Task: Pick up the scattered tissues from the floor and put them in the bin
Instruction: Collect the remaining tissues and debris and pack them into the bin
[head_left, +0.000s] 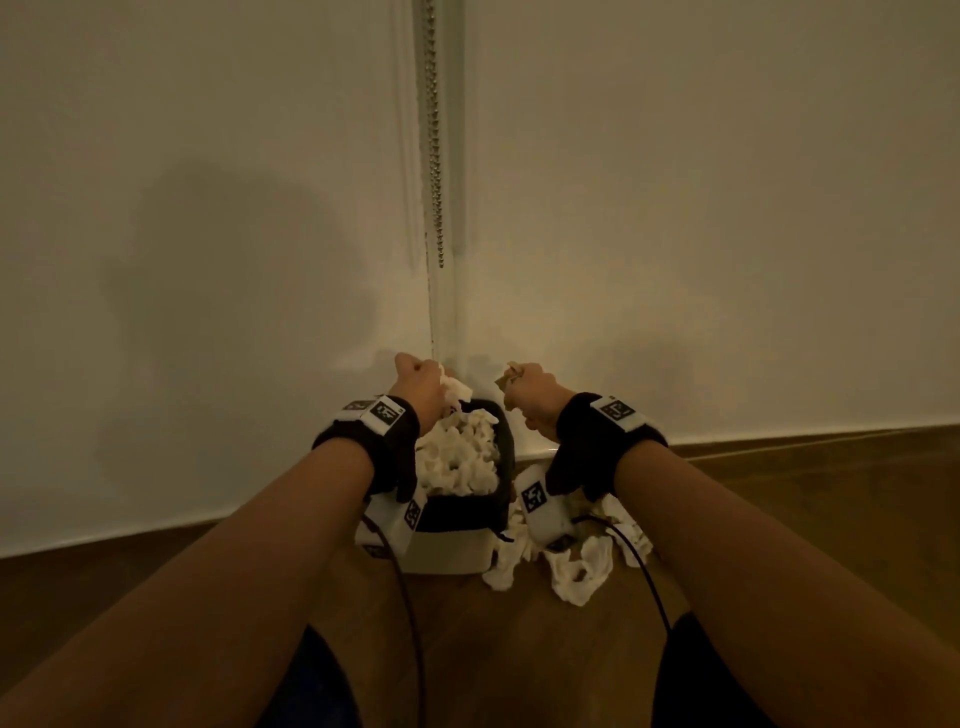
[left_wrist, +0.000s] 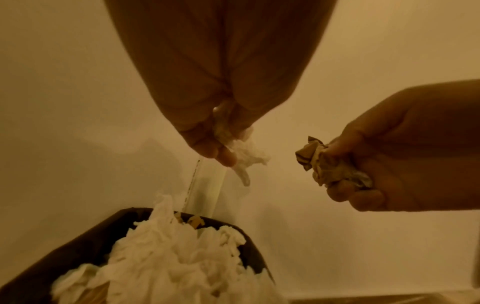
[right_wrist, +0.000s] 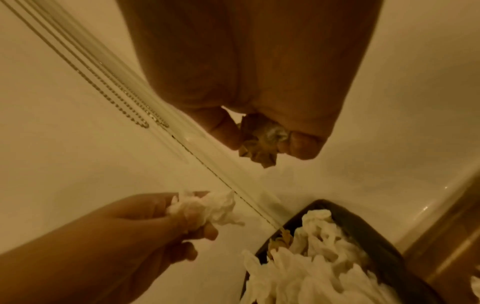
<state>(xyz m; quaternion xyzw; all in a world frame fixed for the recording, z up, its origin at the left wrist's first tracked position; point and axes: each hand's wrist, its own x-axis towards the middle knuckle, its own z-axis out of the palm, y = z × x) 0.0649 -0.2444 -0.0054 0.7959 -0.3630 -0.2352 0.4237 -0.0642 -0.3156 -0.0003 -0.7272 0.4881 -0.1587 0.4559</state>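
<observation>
A crumpled white tissue (left_wrist: 248, 154) was pinched in the left hand (head_left: 420, 382), whose curled fingers formed a narrow grip around it just above the far rim of the bin (head_left: 503, 431). The bin, a pale tub lined with a dark bag, stood on the wooden floor (head_left: 805, 499) against the white wall (head_left: 208, 234) and was heaped to the brim with white tissues (head_left: 460, 460). More tissues (head_left: 576, 571) lay scattered on the floor touching and just beside the bin's right side. The right hand (head_left: 530, 397) held a crumpled brownish wrapper (left_wrist: 324, 167) in a tight curled grip, near the left hand and beyond the bin's right edge. Both wrists carried black straps with white blocks (head_left: 540, 506) bearing black-and-white square marker patterns; no readable writing showed. A beaded cord (head_left: 435, 156) hung down the wall above the bin.
</observation>
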